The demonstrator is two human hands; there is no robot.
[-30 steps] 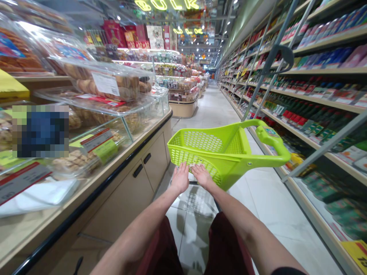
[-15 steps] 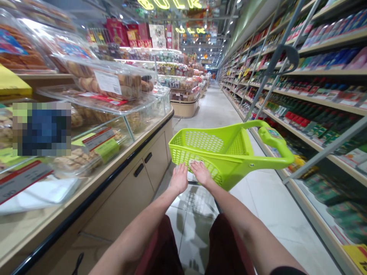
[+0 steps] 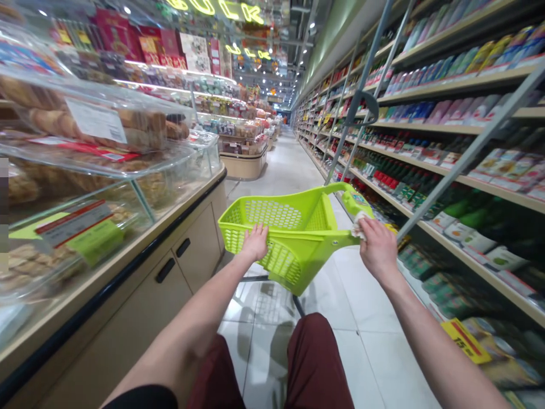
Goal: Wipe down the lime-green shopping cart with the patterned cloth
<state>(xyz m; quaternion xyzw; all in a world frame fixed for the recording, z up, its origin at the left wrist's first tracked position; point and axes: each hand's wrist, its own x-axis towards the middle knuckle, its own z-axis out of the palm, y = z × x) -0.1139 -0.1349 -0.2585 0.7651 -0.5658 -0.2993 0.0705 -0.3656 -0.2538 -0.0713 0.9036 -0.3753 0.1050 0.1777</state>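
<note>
Bakery counter: here on the far left, clear plastic boxes of brown baked goods sit stacked above a long beige cabinet with black handles.
Left hand: the bare left hand lies on the near rim of the basket, fingers stretched over the edge (whether it's squeezing, I can't tell).
Cart: mid-aisle, right in front of the knees, stands the lime-green plastic shopping cart with perforated basket walls, its handle end to the right.
Wipe: a crumpled white wipe, right up against the lime-green looped handle!
Right hand: the bare right hand is curled, pinching that wipe onto the handle.
Shelving: tall pale-edged shelves, packed with colourful goods, line the right side.
</note>
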